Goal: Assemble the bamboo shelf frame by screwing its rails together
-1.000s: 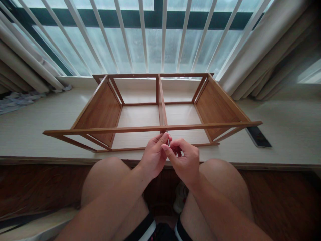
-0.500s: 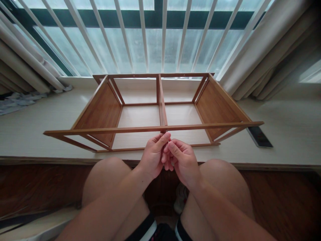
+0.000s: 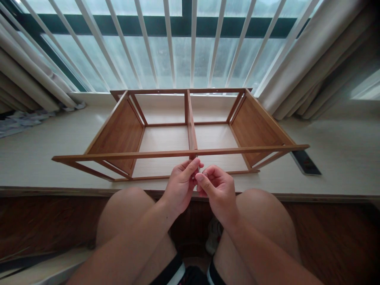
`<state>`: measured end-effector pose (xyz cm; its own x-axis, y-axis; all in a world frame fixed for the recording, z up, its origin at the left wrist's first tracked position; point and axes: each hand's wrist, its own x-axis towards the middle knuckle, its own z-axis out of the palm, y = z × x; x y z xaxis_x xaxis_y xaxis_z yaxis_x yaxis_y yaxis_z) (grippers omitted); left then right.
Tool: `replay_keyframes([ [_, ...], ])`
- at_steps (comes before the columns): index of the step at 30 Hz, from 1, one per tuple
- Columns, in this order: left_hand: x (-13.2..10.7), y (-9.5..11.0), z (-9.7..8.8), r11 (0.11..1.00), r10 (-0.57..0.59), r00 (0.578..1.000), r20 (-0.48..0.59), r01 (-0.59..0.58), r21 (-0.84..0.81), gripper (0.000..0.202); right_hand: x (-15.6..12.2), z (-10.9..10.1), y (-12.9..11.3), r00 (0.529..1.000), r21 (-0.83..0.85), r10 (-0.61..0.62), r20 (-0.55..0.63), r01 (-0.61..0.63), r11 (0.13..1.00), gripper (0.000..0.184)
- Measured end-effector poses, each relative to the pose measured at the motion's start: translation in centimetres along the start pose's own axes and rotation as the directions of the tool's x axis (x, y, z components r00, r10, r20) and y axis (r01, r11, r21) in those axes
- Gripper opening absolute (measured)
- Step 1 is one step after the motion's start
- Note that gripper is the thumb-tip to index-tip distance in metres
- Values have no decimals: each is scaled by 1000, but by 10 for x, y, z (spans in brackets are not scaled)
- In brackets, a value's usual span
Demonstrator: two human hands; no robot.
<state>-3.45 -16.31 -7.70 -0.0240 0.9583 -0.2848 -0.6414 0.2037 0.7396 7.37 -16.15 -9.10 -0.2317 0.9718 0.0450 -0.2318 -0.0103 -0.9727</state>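
A person sits at a pale, wide ledge [image 3: 35, 166] beneath a window [image 3: 160, 55] crossed by white bars [image 3: 193, 39]. Beige curtains [image 3: 314, 59] hang at both sides; the floor [image 3: 335, 233] is dark reddish brown. On the ledge stands an open wooden frame [image 3: 124, 155] with a middle divider, a dark phone [image 3: 308, 164] lying near its right end. Just below the middle of its front rail, the left hand [image 3: 181, 183] and right hand [image 3: 219, 187], fingertips pinched closed, hold a slim metal piece [image 3: 199, 170] between them.
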Motion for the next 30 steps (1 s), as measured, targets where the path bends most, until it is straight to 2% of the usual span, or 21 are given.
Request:
replay_keyframes([
  [4,1,-2,-2,999,32,999,-1,-32,8,31,-4,-3,3,991,-219,-134,-12,128,967,25],
  [7,2,-2,-3,999,38,999,14,-38,-2,29,-5,-4,3,984,-276,-180,4,174,945,25],
  [12,3,-2,-2,999,8,1000,-14,-8,-33,30,-5,-1,1,987,-195,-159,23,160,968,31],
  [19,2,1,1,997,-66,996,55,68,-33,33,-3,1,0,998,-27,-20,58,22,999,34],
  [30,-2,-1,0,999,-44,999,32,45,-16,30,-8,-3,8,996,-173,-81,24,84,981,28],
])
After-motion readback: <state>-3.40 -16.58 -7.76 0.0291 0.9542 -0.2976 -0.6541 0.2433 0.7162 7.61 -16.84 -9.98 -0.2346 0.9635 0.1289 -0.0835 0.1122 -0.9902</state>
